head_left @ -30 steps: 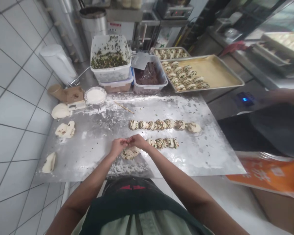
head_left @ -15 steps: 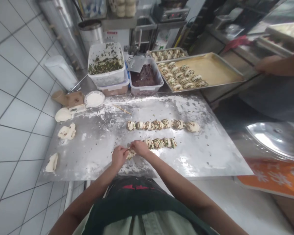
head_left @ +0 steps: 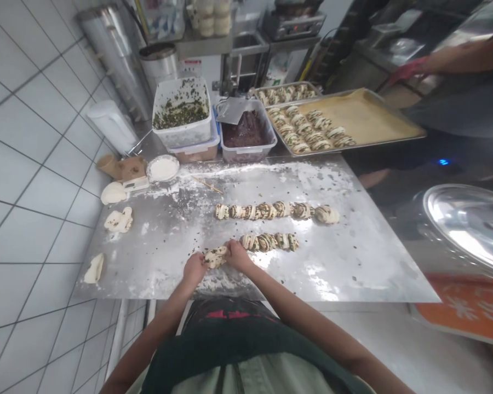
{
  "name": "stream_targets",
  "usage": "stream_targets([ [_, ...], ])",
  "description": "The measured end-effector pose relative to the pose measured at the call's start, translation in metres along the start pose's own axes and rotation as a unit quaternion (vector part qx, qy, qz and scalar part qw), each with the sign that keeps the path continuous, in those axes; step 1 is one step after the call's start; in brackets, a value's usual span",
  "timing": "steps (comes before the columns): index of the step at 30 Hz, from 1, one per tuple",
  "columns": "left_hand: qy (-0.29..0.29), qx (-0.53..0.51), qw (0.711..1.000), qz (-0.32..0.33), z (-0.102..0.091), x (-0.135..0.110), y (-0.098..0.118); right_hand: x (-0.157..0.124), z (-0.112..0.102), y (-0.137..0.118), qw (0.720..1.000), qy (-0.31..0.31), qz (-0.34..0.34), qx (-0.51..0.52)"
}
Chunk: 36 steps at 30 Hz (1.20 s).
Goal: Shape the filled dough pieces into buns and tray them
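Between my two hands lies a strip of dough flecked with dark green filling. My left hand pinches its left end, and my right hand grips the right end. Just right of my right hand is a short row of twisted filled rolls, close to my fingers. Farther back, a longer row of twisted rolls runs across the metal table. Its rightmost piece looks paler and smoother.
Dough pieces lie at the left. Behind stand a flour bowl, a tub of green filling, a tub of dark paste and a lined tray partly filled with rolls. Another person's arm is at the right, near a shiny lid.
My hands have moved apart, and the dough strip now shows stretched between them. The other person's arm has shifted upward at the right. The view has turned slightly.
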State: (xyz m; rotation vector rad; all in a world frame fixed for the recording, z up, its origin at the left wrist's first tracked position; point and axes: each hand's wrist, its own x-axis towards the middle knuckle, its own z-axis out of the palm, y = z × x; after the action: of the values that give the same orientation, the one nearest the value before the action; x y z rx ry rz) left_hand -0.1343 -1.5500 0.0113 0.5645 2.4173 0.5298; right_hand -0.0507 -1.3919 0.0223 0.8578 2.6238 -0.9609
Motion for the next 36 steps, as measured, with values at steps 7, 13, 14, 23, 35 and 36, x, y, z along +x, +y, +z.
stream_targets([
  [7,0.053,-0.171,0.983,0.031,0.011,-0.009,0.008,-0.003,-0.008,0.009,0.962,0.021,-0.113,0.248],
  [13,-0.045,-0.514,0.851,0.095,-0.039,-0.023,0.045,0.000,-0.091,0.001,0.892,0.016,-0.295,0.342],
  [14,-0.068,-0.528,0.842,0.089,-0.052,-0.026,0.054,-0.001,-0.109,-0.004,0.885,0.010,-0.318,0.339],
  [23,-0.237,-0.609,0.752,0.084,-0.118,-0.054,0.100,-0.012,-0.212,-0.047,0.831,-0.088,-0.419,0.356],
  [35,-0.175,-0.680,0.700,0.128,-0.146,-0.061,0.141,-0.022,-0.229,-0.083,0.782,0.030,-0.445,0.436],
  [36,-0.161,-0.684,0.698,0.138,-0.147,-0.060,0.144,-0.019,-0.226,-0.085,0.774,0.082,-0.440,0.448],
])
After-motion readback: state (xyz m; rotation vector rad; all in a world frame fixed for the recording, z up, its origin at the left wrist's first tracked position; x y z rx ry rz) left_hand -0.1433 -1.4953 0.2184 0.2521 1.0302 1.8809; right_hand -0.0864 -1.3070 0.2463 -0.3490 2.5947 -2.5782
